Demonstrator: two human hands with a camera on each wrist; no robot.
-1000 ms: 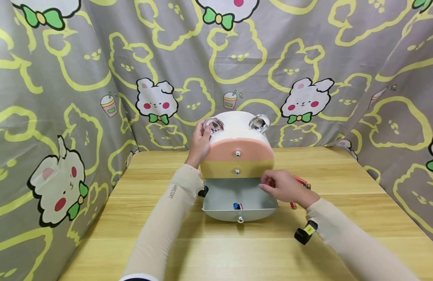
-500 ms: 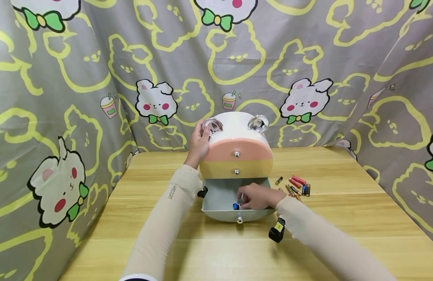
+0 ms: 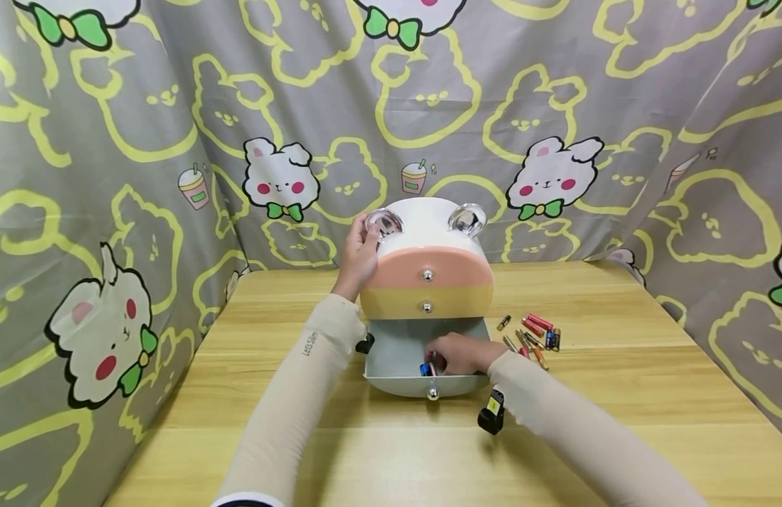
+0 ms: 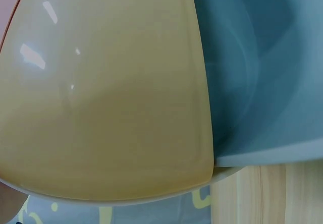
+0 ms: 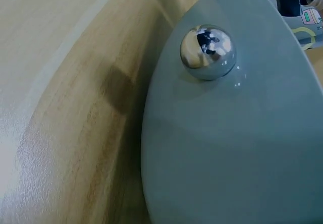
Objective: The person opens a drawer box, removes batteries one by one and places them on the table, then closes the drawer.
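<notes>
A small drawer cabinet [image 3: 427, 264] with a white top, pink and yellow drawer fronts and silver ears stands on the table. Its lowest grey drawer [image 3: 391, 348] is pulled out. My left hand [image 3: 358, 257] grips the cabinet's upper left side by the silver ear [image 3: 386, 222], thumb in front. Inside the drawer, my right hand [image 3: 462, 353] has its fingers bent down at a reddish battery [image 3: 433, 369], seemingly pinching it; its fingertips are partly hidden. A blue battery [image 3: 425, 370] lies just left of it. Neither wrist view shows the batteries.
Several loose batteries [image 3: 535, 326] lie on the wooden table [image 3: 619, 394] right of the cabinet. A round silver knob [image 5: 208, 52] sticks out from the grey drawer's front. Patterned curtains [image 3: 340, 105] hang behind and on both sides.
My right hand has moved left and down from the drawer's right edge to the batteries inside it, uncovering the loose ones on the table. My left hand stays on the cabinet.
</notes>
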